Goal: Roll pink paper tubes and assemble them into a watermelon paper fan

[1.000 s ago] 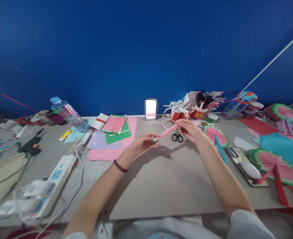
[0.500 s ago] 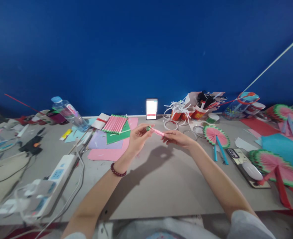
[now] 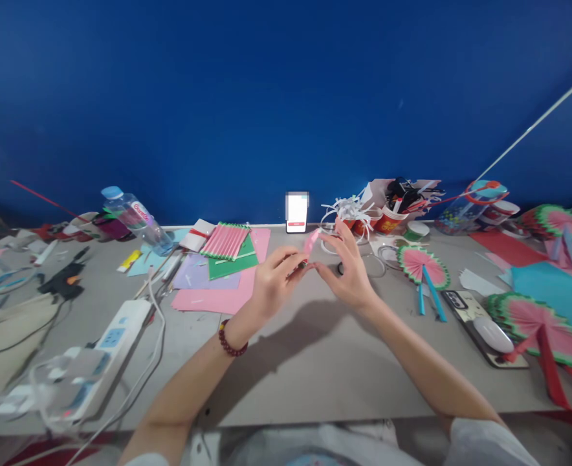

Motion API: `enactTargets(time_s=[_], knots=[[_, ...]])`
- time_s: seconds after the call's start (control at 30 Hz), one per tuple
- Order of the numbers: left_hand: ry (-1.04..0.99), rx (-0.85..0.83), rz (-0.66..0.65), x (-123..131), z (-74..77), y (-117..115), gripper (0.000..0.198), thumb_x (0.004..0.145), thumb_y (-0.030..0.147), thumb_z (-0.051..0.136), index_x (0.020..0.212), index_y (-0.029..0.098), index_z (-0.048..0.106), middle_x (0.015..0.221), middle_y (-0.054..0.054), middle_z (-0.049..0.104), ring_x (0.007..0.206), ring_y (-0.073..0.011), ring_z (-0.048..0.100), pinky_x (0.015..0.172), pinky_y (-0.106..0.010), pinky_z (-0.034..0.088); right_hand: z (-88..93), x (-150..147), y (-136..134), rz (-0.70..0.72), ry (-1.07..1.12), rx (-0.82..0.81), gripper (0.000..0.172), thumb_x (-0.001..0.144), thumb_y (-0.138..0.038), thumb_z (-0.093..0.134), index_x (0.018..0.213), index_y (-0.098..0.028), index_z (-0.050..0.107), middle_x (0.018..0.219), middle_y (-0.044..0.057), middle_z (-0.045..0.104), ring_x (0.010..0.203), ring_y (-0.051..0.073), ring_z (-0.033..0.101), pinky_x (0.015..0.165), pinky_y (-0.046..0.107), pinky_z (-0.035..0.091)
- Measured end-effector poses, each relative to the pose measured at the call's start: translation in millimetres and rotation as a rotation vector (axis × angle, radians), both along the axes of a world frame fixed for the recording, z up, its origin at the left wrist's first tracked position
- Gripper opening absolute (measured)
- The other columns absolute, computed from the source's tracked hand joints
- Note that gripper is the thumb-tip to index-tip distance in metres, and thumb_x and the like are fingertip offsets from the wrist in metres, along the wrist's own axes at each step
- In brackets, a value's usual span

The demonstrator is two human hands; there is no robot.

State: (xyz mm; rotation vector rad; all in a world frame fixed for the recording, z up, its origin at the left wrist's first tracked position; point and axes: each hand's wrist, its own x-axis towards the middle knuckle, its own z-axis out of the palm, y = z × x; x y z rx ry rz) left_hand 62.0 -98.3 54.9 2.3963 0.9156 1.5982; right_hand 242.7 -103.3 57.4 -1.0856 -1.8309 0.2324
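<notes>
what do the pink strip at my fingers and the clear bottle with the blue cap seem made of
Curved pink papery strip: probably paper, since it looks thin and bent; blur leaves its finish open.
Clear, plastic-looking round bottle with a blue cap: likely smooth, glossy plastic, being see-through with pale highlights.

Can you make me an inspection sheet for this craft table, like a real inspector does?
Surface: grey table, with arm shadows across it.
Job's things: a pink paper piece at the fingers; a pleated pink-and-green paper partly over a green sheet.
Clutter: bottle, watermelon-coloured paper fans, white mouse on a phone.
Hands: left hand holds the pink piece; right hand beside it, grip unclear.
Cables: white cable beside a power strip with plugs in.
Surroundings: blue wall behind.
</notes>
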Motion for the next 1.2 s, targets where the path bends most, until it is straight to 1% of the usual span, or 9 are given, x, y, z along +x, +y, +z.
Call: enactTargets(time_s=[0.03, 0.1, 0.2, 0.33, 0.57, 0.77, 0.93, 1.1, 1.2], knots=[[0.007, 0.013, 0.018, -1, -0.1, 0, 0.016, 0.084, 0.021, 0.059, 0.099, 0.019, 0.063, 0.089, -0.006, 0.060, 0.071, -0.0108, 0.058, 0.066, -0.022, 0.048, 3.1, -2, -4, -0.003, -0.005, 0.020, 0.042, 0.084, -0.031, 0.056, 0.125, -0.028, 0.049, 0.149, 0.008, 0.028, 0.137, 0.030, 0.027, 0.106, 0.053, 0.031], [0.025, 0.039, 0.054, -2, 0.4, 1, 0.012, 0.083, 0.024, 0.061, 0.094, 0.019, 0.064, 0.085, -0.005, 0.061, 0.069, -0.0114, 0.058, 0.063, -0.022, 0.047, 7.5, -5, -11, 0.018, 0.010, 0.055, 0.034, 0.085, -0.029, 0.054, 0.119, -0.028, 0.054, 0.144, 0.008, 0.038, 0.133, 0.028, 0.036, 0.104, 0.051, 0.036], [0.081, 0.093, 0.117, -3, 1.8, 2, 0.009, 0.081, 0.028, 0.063, 0.083, 0.020, 0.064, 0.075, -0.004, 0.061, 0.065, -0.0118, 0.056, 0.059, -0.022, 0.043, 11.0, -8, -17, 0.072, 0.050, 0.079, 0.023, 0.084, -0.029, 0.057, 0.107, -0.027, 0.061, 0.123, 0.009, 0.057, 0.116, 0.025, 0.053, 0.099, 0.045, 0.042], [0.149, 0.188, 0.160, -3, 2.1, 2, 0.008, 0.082, 0.025, 0.062, 0.076, 0.019, 0.061, 0.069, -0.003, 0.059, 0.063, -0.0121, 0.054, 0.057, -0.023, 0.040, 11.4, -12, -20, 0.088, 0.086, 0.056, 0.021, 0.081, -0.029, 0.063, 0.101, -0.026, 0.063, 0.100, 0.006, 0.067, 0.100, 0.022, 0.060, 0.090, 0.039, 0.048], [0.148, 0.226, 0.102, -1, -0.2, 2, 0.004, 0.082, 0.016, 0.060, 0.079, 0.018, 0.057, 0.072, -0.003, 0.061, 0.066, -0.0124, 0.056, 0.059, -0.022, 0.042, 8.6, -12, -19, 0.094, 0.133, 0.027, 0.011, 0.081, -0.024, 0.063, 0.092, -0.024, 0.066, 0.088, 0.004, 0.068, 0.084, 0.018, 0.062, 0.078, 0.034, 0.050], [0.109, 0.199, 0.075, 0, -1.2, 3, 0.006, 0.081, 0.019, 0.062, 0.077, 0.019, 0.057, 0.071, -0.002, 0.061, 0.065, -0.0121, 0.057, 0.058, -0.022, 0.043, 8.9, -11, -20, 0.126, 0.138, 0.059, 0.009, 0.082, -0.019, 0.062, 0.087, -0.023, 0.067, 0.085, 0.003, 0.067, 0.083, 0.018, 0.062, 0.076, 0.033, 0.049], [0.076, 0.157, 0.043, 1, 0.3, 4, 0.005, 0.081, 0.021, 0.062, 0.080, 0.018, 0.060, 0.076, -0.005, 0.064, 0.071, -0.0136, 0.059, 0.062, -0.024, 0.047, 9.6, -13, -21, 0.140, 0.116, 0.069, 0.010, 0.084, -0.017, 0.057, 0.088, -0.022, 0.066, 0.084, 0.004, 0.065, 0.081, 0.017, 0.061, 0.076, 0.032, 0.049], [0.066, 0.077, -0.063, 2, 0.7, 6, 0.008, 0.083, 0.021, 0.061, 0.089, 0.018, 0.063, 0.086, -0.007, 0.067, 0.078, -0.0140, 0.063, 0.068, -0.024, 0.051, 8.8, -11, -18, 0.108, 0.122, 0.134, 0.011, 0.084, -0.015, 0.058, 0.087, -0.022, 0.066, 0.084, 0.004, 0.067, 0.081, 0.017, 0.060, 0.075, 0.033, 0.049], [0.018, 0.047, -0.100, 1, 0.8, 7, 0.008, 0.083, 0.016, 0.059, 0.089, 0.018, 0.064, 0.088, -0.007, 0.068, 0.082, -0.0143, 0.064, 0.071, -0.025, 0.052, 8.3, -10, -17, 0.115, 0.122, 0.134, 0.010, 0.083, -0.018, 0.061, 0.089, -0.023, 0.066, 0.084, 0.004, 0.068, 0.082, 0.018, 0.061, 0.076, 0.034, 0.049]])
